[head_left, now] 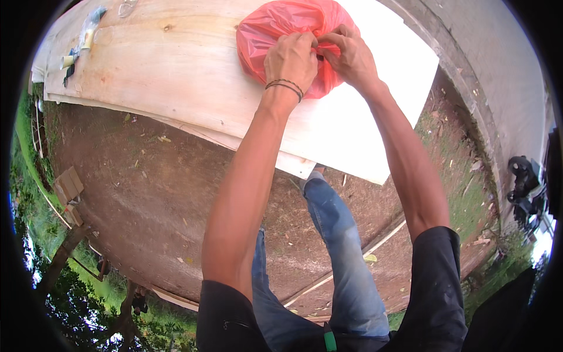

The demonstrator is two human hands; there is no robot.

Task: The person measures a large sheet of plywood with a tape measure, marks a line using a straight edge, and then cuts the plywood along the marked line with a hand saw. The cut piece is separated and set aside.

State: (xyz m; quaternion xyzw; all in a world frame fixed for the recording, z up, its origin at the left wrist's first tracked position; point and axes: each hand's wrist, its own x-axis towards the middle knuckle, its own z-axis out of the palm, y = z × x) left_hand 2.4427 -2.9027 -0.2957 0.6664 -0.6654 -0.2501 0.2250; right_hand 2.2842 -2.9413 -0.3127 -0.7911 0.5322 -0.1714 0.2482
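1. My left hand (291, 58) pinches the gathered plastic at the near side of the red bag (275, 32), fingers curled tight on a fold. I hold it there so the loose mouth stays bunched in one spot.

2. My right hand (350, 56) meets the left at the same knot of plastic, fingertips closed on a twist of it. The two hands touch, thumb side to thumb side, because the pinch needs pull from both sides.

3. The bag sits on the desk (176, 76), directly under and beyond my hands. It bulges round, so something fills it, though I cannot tell what through the plastic. Resting it on the desk lets the boards carry the weight while my fingers work only the top.

4. The desk is really a stack of pale wooden sheets, the upper one brighter to the right of my right hand. Its near edge lies just below my wrists, so I lean in with both arms stretched out.

5. A dark cord bracelet (285, 87) circles my left wrist, clear of the bag.

6. Far off to the left of my left hand, at the desk's edge, lie a few small things (79, 44), too small to name; they are well apart from the work.

7. Below my arms are bare dirt ground (170, 211) and my jeans (340, 246).
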